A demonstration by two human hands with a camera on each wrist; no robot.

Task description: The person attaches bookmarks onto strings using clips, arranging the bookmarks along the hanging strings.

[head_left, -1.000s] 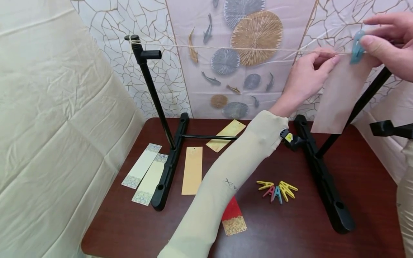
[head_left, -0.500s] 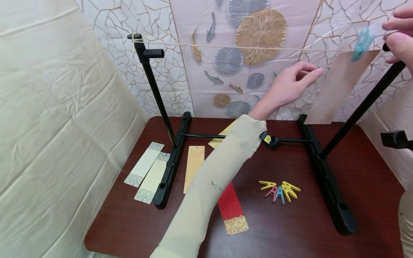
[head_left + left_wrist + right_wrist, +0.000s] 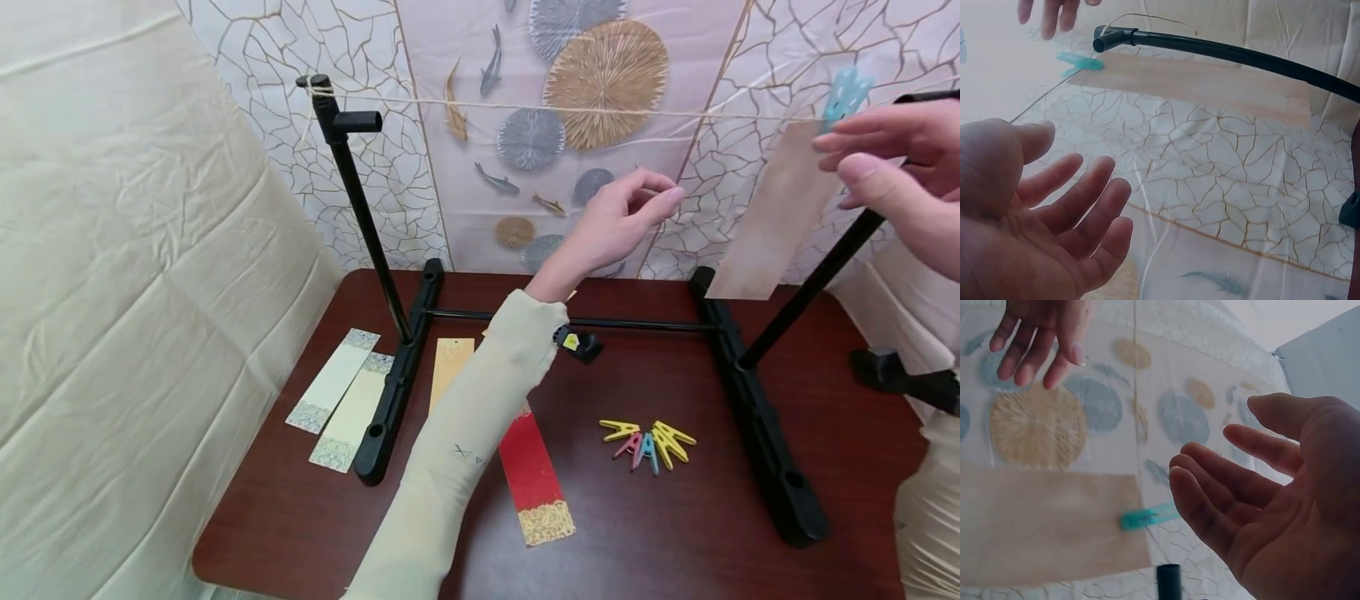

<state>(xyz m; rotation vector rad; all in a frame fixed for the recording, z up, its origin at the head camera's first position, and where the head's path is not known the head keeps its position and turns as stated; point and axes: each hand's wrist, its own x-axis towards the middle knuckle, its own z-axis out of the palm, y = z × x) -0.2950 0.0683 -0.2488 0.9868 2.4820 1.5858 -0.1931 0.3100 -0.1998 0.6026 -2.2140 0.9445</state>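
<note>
A pale pinkish paper strip (image 3: 776, 212) hangs from a thin string (image 3: 525, 108), held at its top by a blue clothespin (image 3: 846, 96). My right hand (image 3: 900, 162) is beside the clothespin, its fingers loosely extended and holding nothing. In the right wrist view the clothespin (image 3: 1147, 516) is at the strip's edge, partly behind my fingers. My left hand (image 3: 611, 221) is below the string, left of the strip. The left wrist view shows its fingers (image 3: 1094, 194) relaxed and apart, with an empty palm.
A black stand (image 3: 363, 225) carries the string between two posts over a dark red table (image 3: 675, 533). Several small clothespins (image 3: 648, 444) lie in front. A red strip (image 3: 536, 475), a tan strip (image 3: 452, 362) and two pale strips (image 3: 333, 379) lie leftward.
Both hands let go of the hanging strip and the clothespin. My left hand moved left and down; the right drew away rightward, then came back lower beside the clothespin.
</note>
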